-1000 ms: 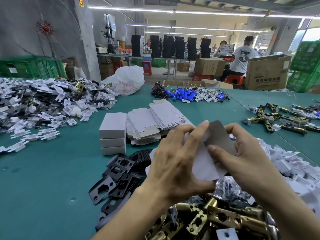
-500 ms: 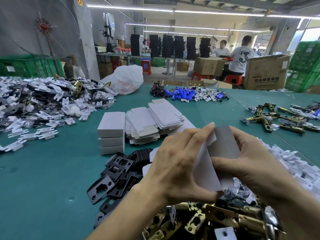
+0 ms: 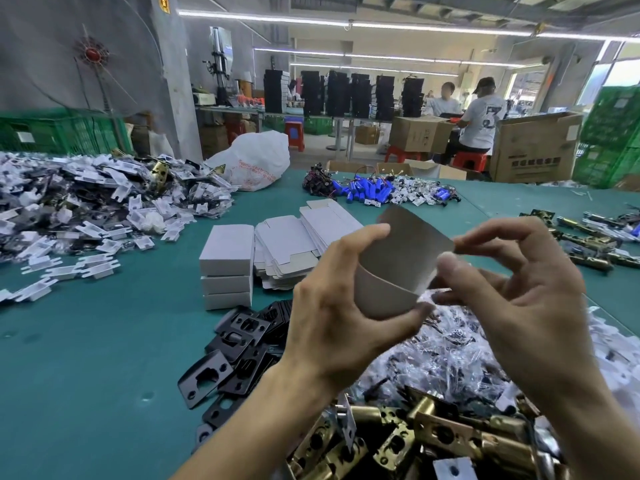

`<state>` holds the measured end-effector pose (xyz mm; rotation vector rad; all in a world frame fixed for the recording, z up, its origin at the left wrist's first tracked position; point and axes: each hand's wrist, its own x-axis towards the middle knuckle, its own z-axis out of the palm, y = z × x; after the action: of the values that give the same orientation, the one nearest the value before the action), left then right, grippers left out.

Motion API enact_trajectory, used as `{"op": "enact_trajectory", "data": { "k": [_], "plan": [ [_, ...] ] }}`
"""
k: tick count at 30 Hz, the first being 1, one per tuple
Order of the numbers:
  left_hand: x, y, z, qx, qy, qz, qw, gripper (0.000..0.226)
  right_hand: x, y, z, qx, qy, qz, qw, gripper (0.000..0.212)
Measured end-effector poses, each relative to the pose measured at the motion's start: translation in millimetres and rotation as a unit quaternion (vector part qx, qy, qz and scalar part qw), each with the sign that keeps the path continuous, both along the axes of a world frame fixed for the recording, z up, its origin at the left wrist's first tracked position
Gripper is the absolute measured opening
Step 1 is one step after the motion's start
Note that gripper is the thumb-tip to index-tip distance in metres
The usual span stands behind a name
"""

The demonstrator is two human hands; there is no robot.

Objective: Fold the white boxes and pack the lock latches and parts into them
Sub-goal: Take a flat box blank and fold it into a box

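Where the green bench (image 3: 86, 375) comes closest to the camera, brass lock latches (image 3: 433, 441) lie heaped. Black strike plates (image 3: 235, 355) are fanned out just to their left, and clear bags of small parts (image 3: 460, 362) are piled behind them. Above this heap both hands hold a partly opened white box (image 3: 398, 268) clear of the surface, its grey inner face showing. The left grip (image 3: 329, 320) curls round the box's lower left, thumb beneath and forefinger on the top edge. The right grip (image 3: 526, 299) pinches the right-hand corner between thumb and forefinger. Beyond the hands, three folded white boxes (image 3: 227, 268) stand stacked, touching a spread of flat box blanks (image 3: 298, 244). Farther left lies a large heap of white plastic pieces (image 3: 86, 202). Farther back are wired blue cylinders (image 3: 367, 194) and a white plastic bag (image 3: 256, 164). In the distance two people (image 3: 481, 116) sit among cartons (image 3: 533, 147).
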<state>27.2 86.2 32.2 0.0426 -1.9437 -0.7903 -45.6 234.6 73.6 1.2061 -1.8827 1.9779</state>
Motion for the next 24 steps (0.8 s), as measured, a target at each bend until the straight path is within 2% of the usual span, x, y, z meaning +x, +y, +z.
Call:
{"op": "enact_trajectory", "data": {
  "k": [2, 4, 8, 13, 17, 21, 24],
  "plan": [
    [-2.0, 1.2, 1.5, 0.055, 0.03, 0.012, 0.998, 0.065, 2.8, -0.9, -2.0, 0.027, 0.047, 0.031, 0.998, 0.018],
    [-3.4, 0.7, 2.2, 0.097, 0.046, 0.022, 0.994, 0.056, 3.5, -2.9, -5.5, 0.07, 0.072, 0.042, 0.994, 0.024],
    [-3.4, -0.7, 0.1, 0.132, 0.037, 0.011, 0.991, 0.054, 3.3, -8.4, -11.8, 0.069, 0.062, 0.036, 0.995, 0.039],
    [-6.9, 0.1, -7.4, 0.148, 0.022, -0.019, 0.988, 0.052, 4.3, -9.8, -13.8, 0.12, 0.081, 0.031, 0.989, 0.033],
    [-7.9, 0.2, -11.8, 0.131, -0.025, -0.03, 0.991, 0.061, 1.0, -12.5, -18.7, 0.165, 0.087, 0.019, 0.982, 0.011],
    [-8.8, 1.3, -14.4, 0.083, -0.059, -0.024, 0.994, 0.067, -1.0, -12.9, -20.0, 0.181, 0.116, -0.016, 0.976, 0.016],
    [-8.0, -0.2, -14.4, 0.051, -0.089, -0.027, 0.994, 0.067, -2.3, -11.7, -20.7, 0.168, 0.074, 0.004, 0.983, 0.022]
  ]
}}
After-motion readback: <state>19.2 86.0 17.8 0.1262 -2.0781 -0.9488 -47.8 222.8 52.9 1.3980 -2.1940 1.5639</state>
